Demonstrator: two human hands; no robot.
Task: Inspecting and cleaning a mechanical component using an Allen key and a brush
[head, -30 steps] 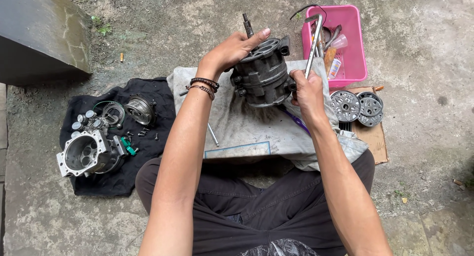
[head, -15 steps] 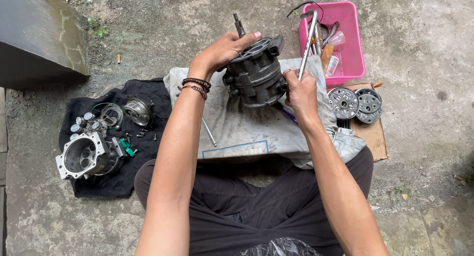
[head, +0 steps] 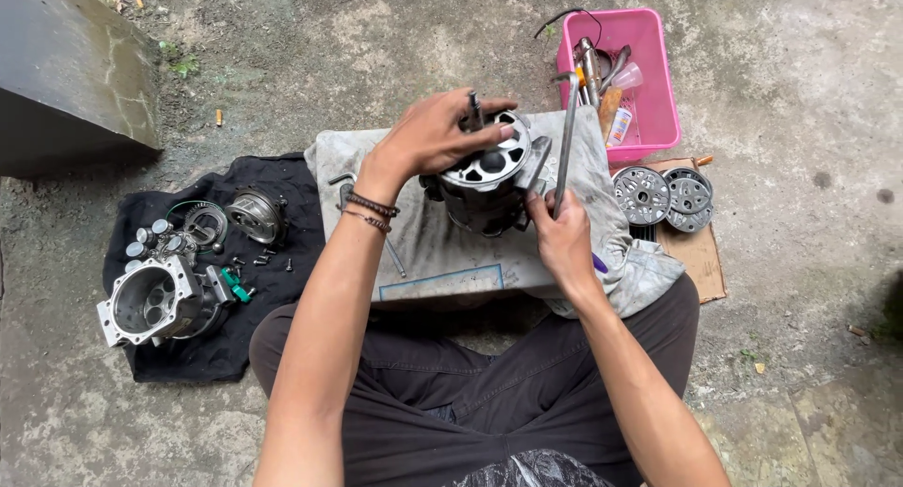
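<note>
A dark cylindrical compressor body (head: 482, 194) stands upright on a grey cloth (head: 442, 247) spread over a low block in front of me. My left hand (head: 435, 134) lies over its slotted top plate, fingers curled round the rim and a thin rod sticking up there. Beside the body, on its right, my right hand (head: 561, 238) grips a long metal bar tool (head: 566, 137) that points up and away from me.
A pink basket (head: 658, 83) with tools sits at the back right. Three round metal plates (head: 664, 194) lie on cardboard beside it. On a black cloth (head: 216, 308) at the left lie a silver housing (head: 155, 304), a round part (head: 254, 214) and small screws. A grey concrete block (head: 66, 73) stands far left.
The compressor body has been tipped from tilted toward upright and set lower on the cloth. My left hand now covers its top, and my right hand has moved down with the bar.
</note>
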